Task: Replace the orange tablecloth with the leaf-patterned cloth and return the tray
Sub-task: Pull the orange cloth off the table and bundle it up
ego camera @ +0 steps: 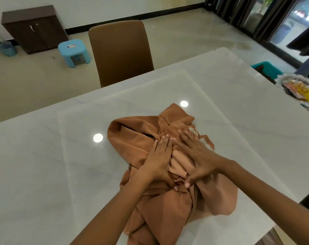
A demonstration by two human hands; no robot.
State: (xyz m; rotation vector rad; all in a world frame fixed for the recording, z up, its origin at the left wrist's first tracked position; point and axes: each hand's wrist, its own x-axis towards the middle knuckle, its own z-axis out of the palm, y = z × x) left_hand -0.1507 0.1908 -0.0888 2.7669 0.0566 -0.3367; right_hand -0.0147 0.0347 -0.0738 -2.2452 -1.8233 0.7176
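Orange cloth bunched up under both hands

The orange tablecloth [160,174] lies heaped near-centre on the white table [44,165], long axis running near-to-far. Left hand [159,160] and right hand [201,158] press flat on it, fingers spread, gripping nothing; the tray [298,89] sits far right.

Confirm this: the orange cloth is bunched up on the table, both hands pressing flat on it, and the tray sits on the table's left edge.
Wrong side. The head view shows the tray at the table's right edge. The orange cloth is bunched, with the left hand and right hand flat on it.
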